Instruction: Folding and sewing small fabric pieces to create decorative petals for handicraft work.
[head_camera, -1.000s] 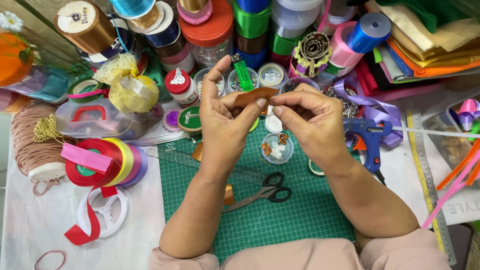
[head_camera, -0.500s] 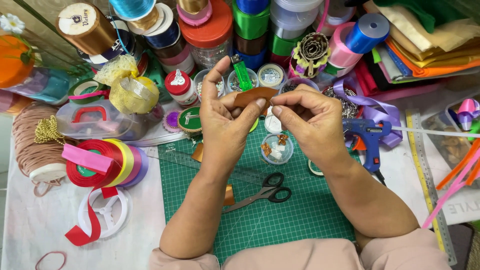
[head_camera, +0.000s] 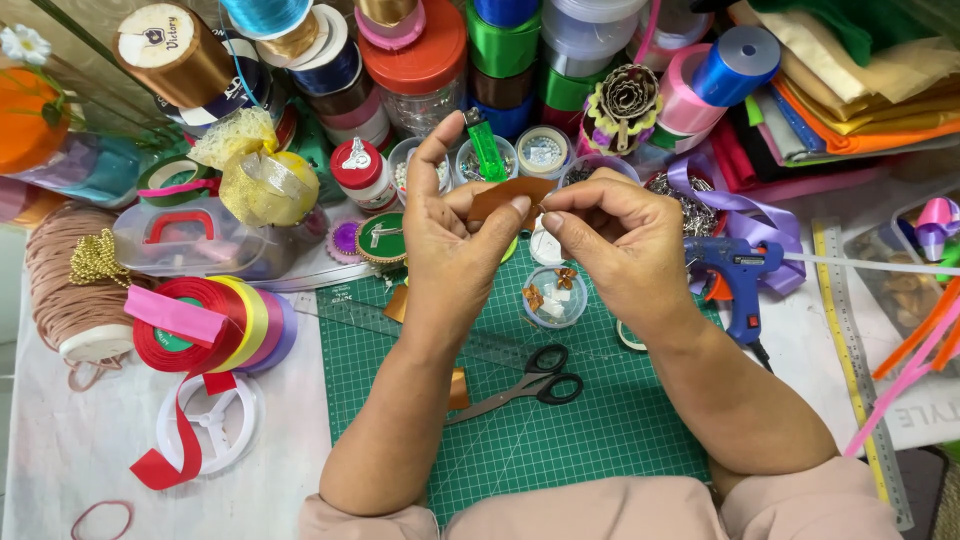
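The person's left hand (head_camera: 455, 235) and right hand (head_camera: 620, 240) meet above the far edge of the green mat (head_camera: 560, 440); between them they pinch a short strip of brown ribbon (head_camera: 505, 197). The left thumb and fingers are closed on the strip's left part, with the index finger raised clear; the right thumb and forefinger are closed on its right end, the other fingers curled in. The ribbon is held in the air, apart from the mat, just in front of the row of small jars and the green lighter (head_camera: 487, 152).

By its look the strip is very light, thin and soft; it bows between the two grips and will likely fold or crease wherever it is pressed. Its surface seems smooth, perhaps satin, so it may slip from a loose pinch. It is best taken at the ends or edges with fingertips, as now; a grip in the middle would flatten the curve.

Below the hands sits a small clear tub (head_camera: 553, 295) with tiny bows inside; scissors (head_camera: 530, 382) lie on the mat nearer the person; a blue glue gun (head_camera: 735, 275) rests to the right, just beside the right wrist; ribbon rolls (head_camera: 205, 325) lie to the left on the white cloth.
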